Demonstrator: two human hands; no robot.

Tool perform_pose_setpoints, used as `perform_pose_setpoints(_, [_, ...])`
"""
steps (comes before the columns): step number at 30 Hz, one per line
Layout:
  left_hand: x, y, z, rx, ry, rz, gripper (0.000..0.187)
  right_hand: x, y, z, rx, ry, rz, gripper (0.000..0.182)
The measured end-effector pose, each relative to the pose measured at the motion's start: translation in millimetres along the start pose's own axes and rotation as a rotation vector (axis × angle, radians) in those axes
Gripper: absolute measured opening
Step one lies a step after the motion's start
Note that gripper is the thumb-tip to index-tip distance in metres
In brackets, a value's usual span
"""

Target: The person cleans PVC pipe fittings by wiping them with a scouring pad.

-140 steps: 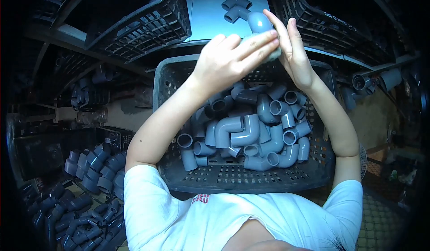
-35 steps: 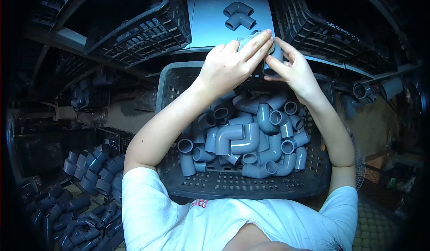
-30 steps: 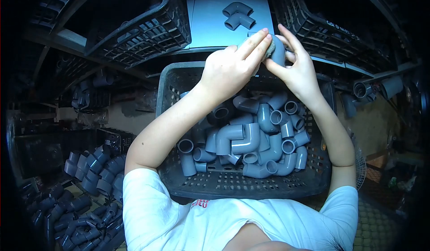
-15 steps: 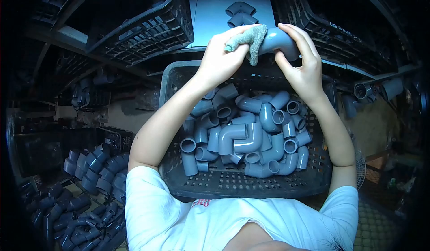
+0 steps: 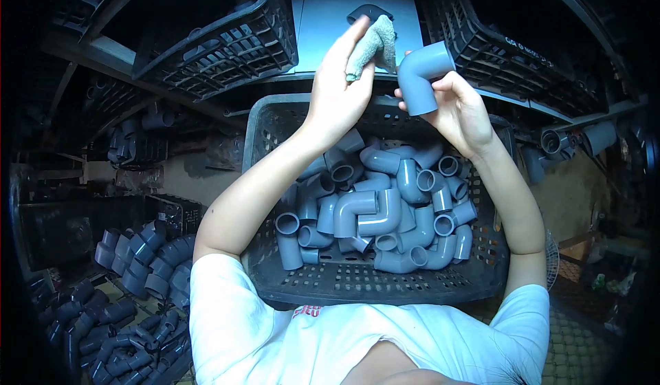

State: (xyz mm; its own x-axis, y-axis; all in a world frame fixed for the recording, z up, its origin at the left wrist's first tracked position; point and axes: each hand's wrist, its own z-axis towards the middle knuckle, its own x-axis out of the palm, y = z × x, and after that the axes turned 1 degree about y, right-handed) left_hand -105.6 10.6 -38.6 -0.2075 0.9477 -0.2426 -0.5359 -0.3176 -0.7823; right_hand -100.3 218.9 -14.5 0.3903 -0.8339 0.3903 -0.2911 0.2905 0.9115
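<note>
My right hand [image 5: 459,107] holds a grey pipe elbow [image 5: 420,74] up above the far edge of a black plastic crate [image 5: 357,278]. My left hand [image 5: 337,88] grips a grey-green cloth [image 5: 372,44] just to the left of the elbow, a small gap between them. The crate sits on my lap and holds several grey pipe elbows [image 5: 371,210]. Behind the cloth, another dark elbow [image 5: 366,12] lies on a pale flat surface [image 5: 320,14], mostly hidden.
Black crates [image 5: 206,41] stand at upper left and upper right [image 5: 509,34]. Several grey pipe fittings [image 5: 130,268] are piled on the floor at lower left. More fittings [image 5: 570,134] sit on a ledge at right.
My right hand has turned the elbow and pulled it to the right, off the cloth. My left hand has lifted the cloth upward, away from the elbow.
</note>
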Motion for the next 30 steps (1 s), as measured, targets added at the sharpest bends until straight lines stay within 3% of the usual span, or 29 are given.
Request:
perform_pose_setpoints(1, [-3, -5, -1, -0.017, 0.019, -0.052, 0.055, -2, -1, 1, 0.015, 0.064, 0.077, 0.046])
perform_pose_setpoints(2, [-3, -6, -2, -0.016, 0.021, -0.051, 0.055, -3, -2, 1, 0.029, 0.129, 0.154, 0.047])
perform_pose_setpoints(4, [-1, -6, -3, 0.369, 0.116, 0.239, 0.067, 3, -1, 2, 0.019, 0.052, 0.081, 0.052])
perform_pose_setpoints(5, [4, -12, -12, 0.373, 0.201, 0.211, 0.074, 7, 0, 3, 0.011, -0.024, 0.008, 0.058])
perform_pose_setpoints(6, [9, -20, -19, 0.394, 0.213, 0.18, 0.071, 11, 2, 3, 0.012, -0.025, 0.008, 0.058])
perform_pose_setpoints(9, [16, -32, -22, 0.644, 0.309, 0.28, 0.056, 18, 5, -3, 0.023, -0.352, -0.15, 0.074])
perform_pose_setpoints(12, [19, -35, -14, 0.745, 0.282, 0.346, 0.051, 18, 3, -4, 0.031, -0.347, -0.13, 0.074])
perform_pose_setpoints(14, [15, -32, -5, 0.684, 0.209, 0.362, 0.051, 19, 8, -3, -0.024, -0.369, -0.193, 0.078])
perform_pose_setpoints(16, [11, -25, -3, 0.605, 0.173, 0.357, 0.052, -1, 15, -3, 0.178, -0.074, -0.346, 0.082])
perform_pose_setpoints(18, [8, -27, -8, 0.668, 0.204, 0.314, 0.052, 3, 9, -1, 0.109, -0.091, -0.363, 0.084])
perform_pose_setpoints(20, [10, -33, -13, 0.796, 0.28, 0.275, 0.052, 14, 5, 1, -0.05, -0.367, -0.279, 0.083])
perform_pose_setpoints(24, [3, -40, -12, 0.675, 0.182, 0.254, 0.059, 9, 11, -5, 0.047, -0.139, -0.432, 0.081])
perform_pose_setpoints(26, [1, -33, -5, 0.57, 0.157, 0.251, 0.066, 13, 11, -5, 0.035, -0.158, -0.456, 0.08])
perform_pose_setpoints(30, [3, -35, -16, 0.668, 0.242, 0.229, 0.067, 7, 8, -1, -0.036, -0.253, -0.29, 0.082])
